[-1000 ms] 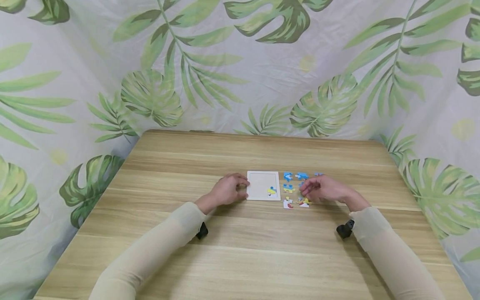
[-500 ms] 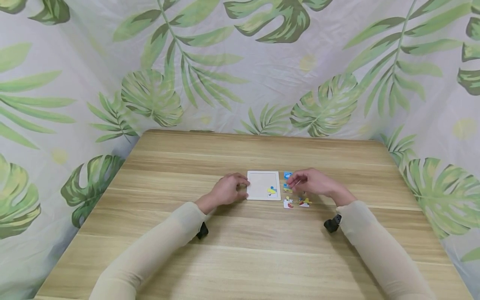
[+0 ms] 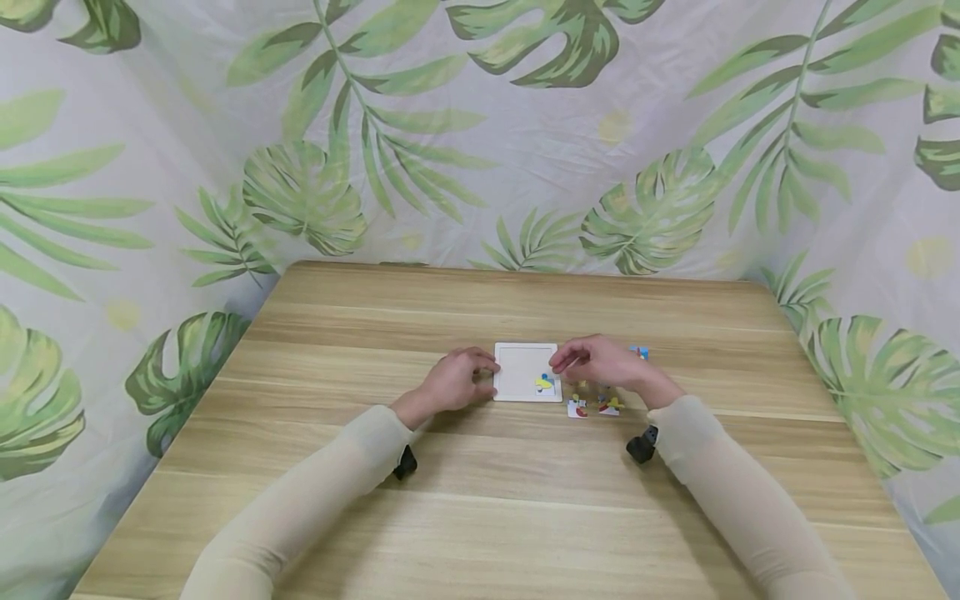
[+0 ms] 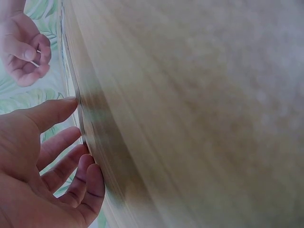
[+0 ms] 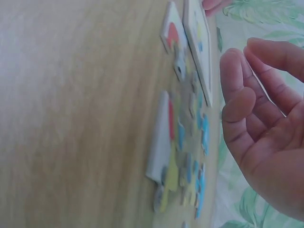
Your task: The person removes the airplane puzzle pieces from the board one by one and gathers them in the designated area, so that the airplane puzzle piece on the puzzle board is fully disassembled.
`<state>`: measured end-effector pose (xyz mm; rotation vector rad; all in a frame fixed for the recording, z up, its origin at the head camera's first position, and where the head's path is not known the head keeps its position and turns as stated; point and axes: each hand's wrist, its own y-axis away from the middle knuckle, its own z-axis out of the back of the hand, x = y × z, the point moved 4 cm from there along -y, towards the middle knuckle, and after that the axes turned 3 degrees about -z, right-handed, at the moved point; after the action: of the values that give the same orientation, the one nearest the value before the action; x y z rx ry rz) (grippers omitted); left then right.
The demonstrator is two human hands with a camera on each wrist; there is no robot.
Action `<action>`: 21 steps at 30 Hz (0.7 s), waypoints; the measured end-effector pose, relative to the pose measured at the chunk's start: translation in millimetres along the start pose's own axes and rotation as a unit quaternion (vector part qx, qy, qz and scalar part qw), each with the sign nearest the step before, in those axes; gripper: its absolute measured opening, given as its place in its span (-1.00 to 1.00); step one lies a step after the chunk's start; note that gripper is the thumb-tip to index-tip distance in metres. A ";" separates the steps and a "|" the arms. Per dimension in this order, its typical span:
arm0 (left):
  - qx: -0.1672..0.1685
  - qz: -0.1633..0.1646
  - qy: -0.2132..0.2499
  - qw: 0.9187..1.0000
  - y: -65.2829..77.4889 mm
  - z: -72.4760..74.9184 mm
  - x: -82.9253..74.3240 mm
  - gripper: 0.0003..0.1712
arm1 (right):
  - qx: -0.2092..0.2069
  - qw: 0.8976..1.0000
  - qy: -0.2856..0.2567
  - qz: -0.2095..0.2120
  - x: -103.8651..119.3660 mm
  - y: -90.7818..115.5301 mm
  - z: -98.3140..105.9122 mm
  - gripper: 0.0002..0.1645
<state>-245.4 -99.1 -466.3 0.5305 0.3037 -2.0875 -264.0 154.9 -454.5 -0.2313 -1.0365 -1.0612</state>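
A square white puzzle tray lies on the table with one yellow-and-blue puzzle piece in its lower right corner. My left hand rests at the tray's left edge; thumb and fingertips touch the edge, spread apart and gently bent, as the left wrist view shows. Over the tray's right edge hovers my right hand, its fingers loosely curled. In the right wrist view that hand shows no piece between its fingers. Beneath and beside it lie loose puzzle pieces, some of them hidden by the hand.
The wood-grain table stretches around the tray on all sides. A blue piece lies beyond the right wrist. Behind the table hangs a leaf-patterned cloth. A black wrist camera sits under the right sleeve.
My right hand has moved left, from over the right-hand loose pieces to the tray's right edge. The left hand, the tray and the piece in it have stayed put.
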 end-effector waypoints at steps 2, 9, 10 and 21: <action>0.000 0.000 0.000 1.000 0.0 0.0 -0.1 -0.59 | 0.003 1.000 0.006 -0.001 -1.3 -3.8 -2.9 -0.69; -0.001 -0.001 -0.001 1.000 0.0 -0.1 -0.1 -0.58 | 0.003 1.000 0.014 -0.014 -1.8 -12.4 -9.5 -0.73; -0.003 -0.001 -0.002 1.000 0.0 -0.2 0.0 -0.58 | 0.003 1.000 0.014 -0.014 -1.3 -13.3 -10.2 -0.73; -0.004 -0.002 -0.005 1.000 -0.1 -0.5 -0.4 -0.59 | 0.006 1.000 0.016 -0.001 1.6 -18.2 -14.4 -0.75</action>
<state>-245.2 -98.5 -466.6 0.5145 0.3061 -2.0922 -270.0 135.9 -466.4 -0.2020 -1.0138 -1.0563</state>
